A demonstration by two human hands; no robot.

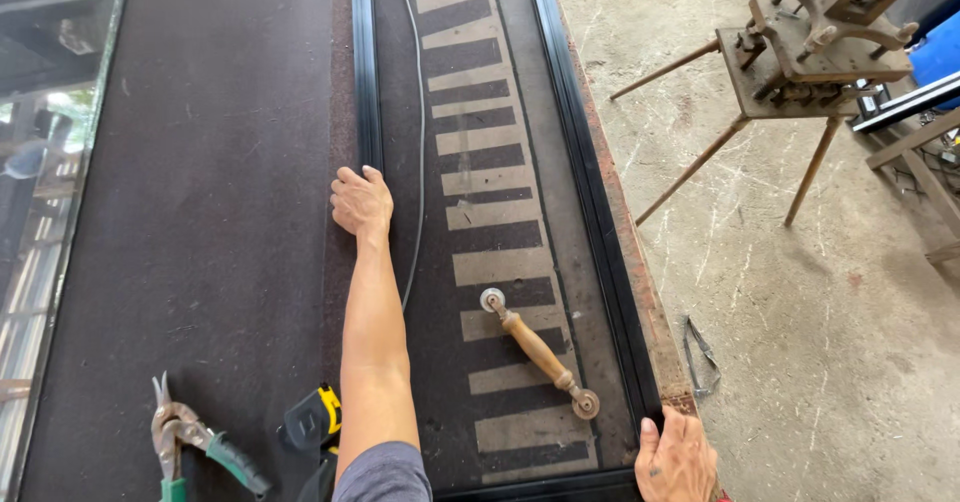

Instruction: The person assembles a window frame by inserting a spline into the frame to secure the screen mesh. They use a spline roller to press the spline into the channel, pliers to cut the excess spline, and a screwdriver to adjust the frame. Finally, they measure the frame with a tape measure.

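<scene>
A long black metal frame lies on a dark carpeted workbench. My left hand is stretched forward and grips the frame's left rail. My right hand rests on the near right corner of the frame, fingers curled over the right rail. Inside the frame lies a wooden-handled roller tool with a small wheel at each end, untouched, between my two hands. A thin grey cord runs lengthwise inside the frame, close to my left arm.
Green-handled snips and a yellow-black tape measure lie at the near left. A glass pane rests along the bench's left side. On the concrete floor to the right stand a rusty metal stand and a small metal clip.
</scene>
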